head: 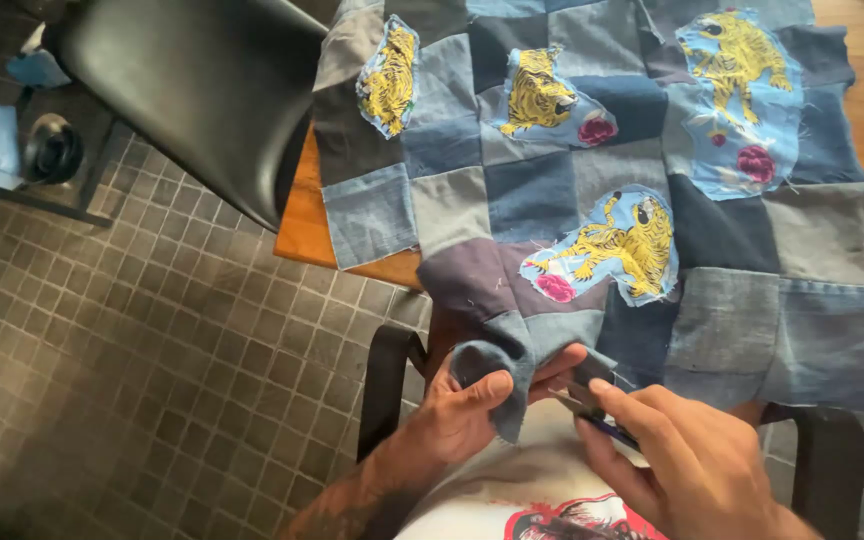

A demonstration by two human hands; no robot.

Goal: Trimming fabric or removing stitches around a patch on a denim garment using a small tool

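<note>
Left hand [462,405] pinches quilt [592,170] hem over table [302,225] edge; right hand [682,460] grips snips [587,400] right at the fold; blades so near could nick fabric or thumb if cloth slips

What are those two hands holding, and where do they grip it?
The left hand pinches the lower edge of the patchwork denim cloth. The right hand holds a small dark tool near that edge; what kind cannot be told.
</note>
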